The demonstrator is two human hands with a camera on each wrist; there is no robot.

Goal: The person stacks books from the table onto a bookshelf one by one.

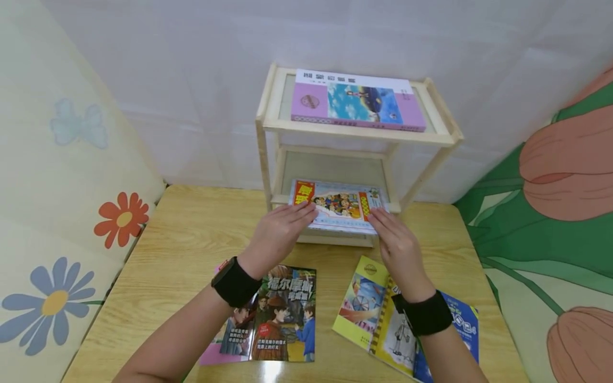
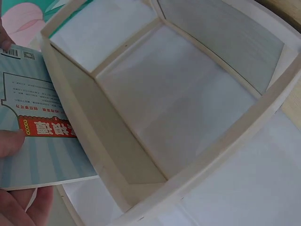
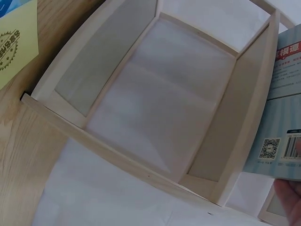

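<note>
Both hands hold one comic book with a red and yellow cover (image 1: pixel 337 206), level with the middle shelf of a small wooden rack (image 1: pixel 335 132). My left hand (image 1: pixel 280 231) pinches its left edge, the thumb against the pale blue striped back cover (image 2: pixel 42 157) and fingers on the other face. At the right edge, my right hand (image 1: pixel 399 247) grips it near the barcode corner, partly cut off in the right wrist view. The book's far part overlaps the shelf's front rail, and its near edge sticks out toward me.
A pink and white book (image 1: pixel 313 101) lies on the rack's top shelf. On the wooden table (image 1: pixel 191 229), a dark comic (image 1: pixel 282 324) overlaps others at front left. A yellow-green book (image 1: pixel 366 290), a yellow one and a blue book (image 1: pixel 466 324) lie at front right.
</note>
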